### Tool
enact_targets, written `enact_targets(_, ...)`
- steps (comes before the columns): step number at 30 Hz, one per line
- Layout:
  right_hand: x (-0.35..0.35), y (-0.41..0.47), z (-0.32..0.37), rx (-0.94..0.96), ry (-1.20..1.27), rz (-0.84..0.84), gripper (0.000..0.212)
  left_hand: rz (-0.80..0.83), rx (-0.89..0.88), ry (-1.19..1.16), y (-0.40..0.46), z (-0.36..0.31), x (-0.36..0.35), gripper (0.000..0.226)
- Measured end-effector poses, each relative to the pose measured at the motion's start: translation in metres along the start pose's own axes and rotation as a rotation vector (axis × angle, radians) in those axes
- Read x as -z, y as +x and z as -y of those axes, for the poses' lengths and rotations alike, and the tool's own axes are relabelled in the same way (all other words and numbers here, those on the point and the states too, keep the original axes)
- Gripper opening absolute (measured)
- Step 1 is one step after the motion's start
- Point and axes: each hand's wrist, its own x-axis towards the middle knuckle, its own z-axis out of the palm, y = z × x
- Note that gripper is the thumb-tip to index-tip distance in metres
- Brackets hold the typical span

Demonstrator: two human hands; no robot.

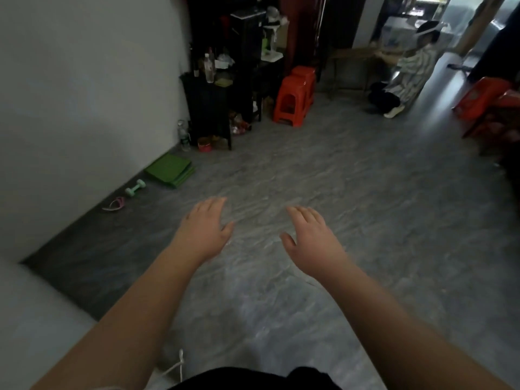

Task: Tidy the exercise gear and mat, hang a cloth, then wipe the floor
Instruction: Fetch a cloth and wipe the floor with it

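Grey floor (323, 170): folded mat (170, 170) lies well beyond both hands' fingers (213, 204).

There were two bare hands, a left hand (204, 229) and a right hand (311, 235), both empty with fingers extended. By the wall lay one folded green foam mat (170, 170), one small mint-green dumbbell (135, 188) and one pink looped band (114, 204). One stack of orange plastic stools (294, 97) stood further in; how many stools it held could not be told. One clear plastic bottle (209, 68) showed on the dark shelf unit (209, 108), and one more bottle (183, 135) stood on the floor beside it. One other person (405, 77) crouched in the background.
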Motion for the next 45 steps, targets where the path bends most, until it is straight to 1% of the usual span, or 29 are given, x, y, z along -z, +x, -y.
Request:
enact_targets(4,0.005,0.104,-0.036,0.010,0.012,-0.004,0.065,0.016,0.011,0.008,0.102,-0.001,-0.005,0.068)
enact_targets(9,0.000,0.245,-0.086,0.076,0.021,0.010,0.066,-0.045,0.056,0.030,0.238,-0.006,-0.017,0.068)
enact_targets(13,0.011,0.356,-0.118,0.140,0.005,0.079,0.067,-0.031,0.136,0.035,0.333,-0.014,-0.012,0.069)
enact_targets(18,0.020,0.488,-0.135,0.204,0.005,0.131,0.067,-0.086,0.237,-0.015,0.436,-0.008,0.002,0.066)
enact_targets(22,0.012,0.580,-0.136,0.234,0.020,0.164,0.066,-0.106,0.269,-0.029,0.514,0.012,0.004,0.066)
enact_targets(27,-0.012,0.711,-0.128,0.246,0.010,0.177,0.066,-0.114,0.293,-0.030,0.634,0.057,0.009,0.066)
enact_targets(30,-0.024,0.798,-0.112,0.239,0.000,0.169,0.067,-0.121,0.281,-0.029,0.716,0.092,0.021,0.067)
enact_targets(37,-0.025,0.978,-0.069,0.220,-0.006,0.169,0.066,-0.110,0.234,0.004,0.889,0.163,0.073,0.067)
enact_targets(45,-0.046,1.163,-0.072,0.211,0.008,0.169,0.065,-0.097,0.202,0.038,1.069,0.212,0.094,0.066)
